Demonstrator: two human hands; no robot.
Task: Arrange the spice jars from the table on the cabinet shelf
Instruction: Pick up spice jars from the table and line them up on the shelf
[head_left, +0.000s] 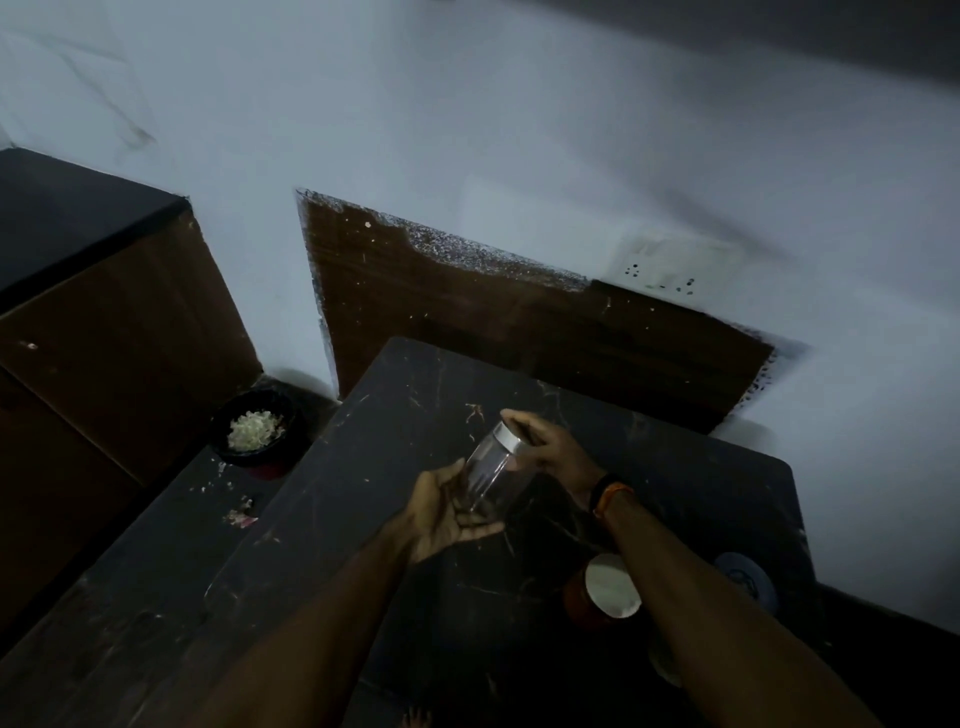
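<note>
A clear glass spice jar (488, 475) with a silver lid is held tilted above the dark marble table (395, 519). My right hand (550, 447) grips it at the lid end. My left hand (449, 512) cups its base from below, palm up. A second jar (602, 590) with a white lid and reddish contents stands on the table under my right forearm. A blue-lidded jar (748, 577) sits near the table's right edge. No cabinet shelf can be made out in this dim view.
A black bin (254, 434) with pale scraps stands on the floor left of the table. A dark-topped brown cabinet (104, 322) fills the left side. A wall socket (670, 265) and a brown panel (493, 317) are behind the table.
</note>
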